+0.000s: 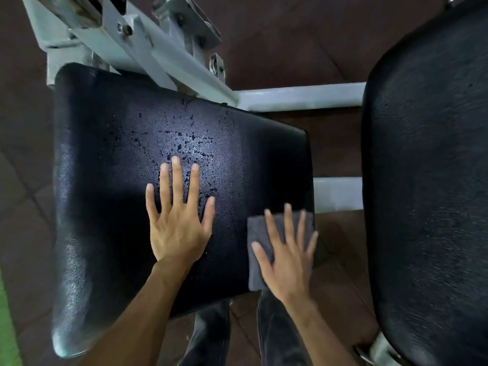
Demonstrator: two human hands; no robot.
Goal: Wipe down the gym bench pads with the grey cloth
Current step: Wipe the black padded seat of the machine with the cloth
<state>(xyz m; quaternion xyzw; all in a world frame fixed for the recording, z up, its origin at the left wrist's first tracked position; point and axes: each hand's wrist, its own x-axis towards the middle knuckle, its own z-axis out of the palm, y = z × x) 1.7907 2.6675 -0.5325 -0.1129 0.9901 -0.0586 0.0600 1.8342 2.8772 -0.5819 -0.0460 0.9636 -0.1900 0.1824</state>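
Grey cloth (pixel 257 256) lies at the near right edge of the black bench pad (pixel 105 159), pinned flat under the right hand (pixel 286 256), fingers straight and spread; part overhangs and could slide off. The left hand (pixel 178 220) presses bare, fingers splayed, beside droplets (pixel 190 143) and may smear them or slip. The second pad (pixel 427 180) sits well apart.

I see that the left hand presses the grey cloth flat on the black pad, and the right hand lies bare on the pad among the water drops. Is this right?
The hands are swapped. In the head view the right hand presses the grey cloth flat at the near right edge of the black pad, and the left hand lies bare on the pad among the water drops.
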